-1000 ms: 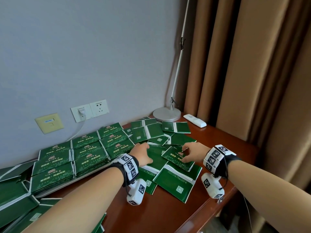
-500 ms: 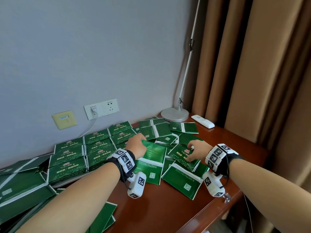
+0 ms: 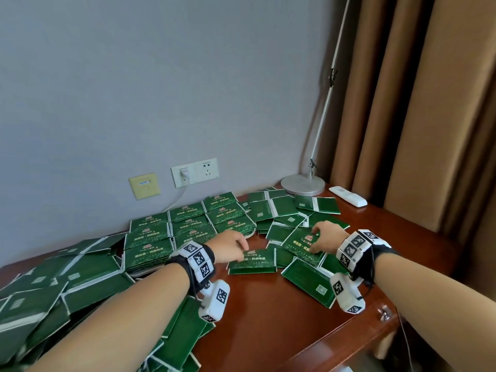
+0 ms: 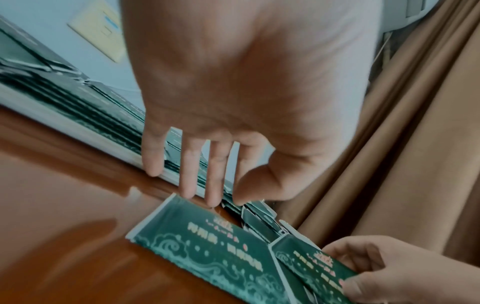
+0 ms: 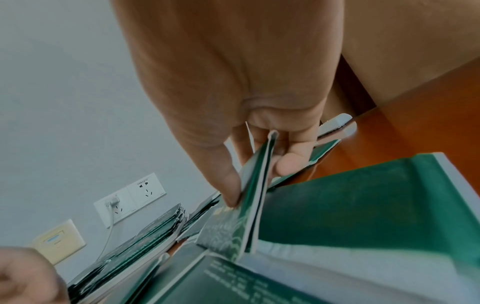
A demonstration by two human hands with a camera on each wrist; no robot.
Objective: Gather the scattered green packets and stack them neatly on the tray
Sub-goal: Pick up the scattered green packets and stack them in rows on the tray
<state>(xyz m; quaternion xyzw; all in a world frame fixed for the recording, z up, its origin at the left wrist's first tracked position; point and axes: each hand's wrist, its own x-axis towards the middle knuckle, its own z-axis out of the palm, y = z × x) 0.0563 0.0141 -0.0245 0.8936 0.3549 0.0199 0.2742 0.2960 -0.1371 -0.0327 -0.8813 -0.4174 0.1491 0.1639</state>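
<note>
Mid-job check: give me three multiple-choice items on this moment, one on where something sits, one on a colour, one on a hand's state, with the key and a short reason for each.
1. Where does the lamp base stand?
A. far corner of the desk, by the curtain
B. on the tray
C. at the near desk edge

2. What colour is the remote beside the lamp?
A. black
B. white
C. green

3. What is the right hand doing?
A. resting flat on bare wood
B. hanging idle
C. pinching a green packet

Key: 1 A, the round base sits at the back next to the curtain. 2 B, it shows white against the brown desk. 3 C, the right wrist view shows thumb and fingers closed on the packet's edge.
</note>
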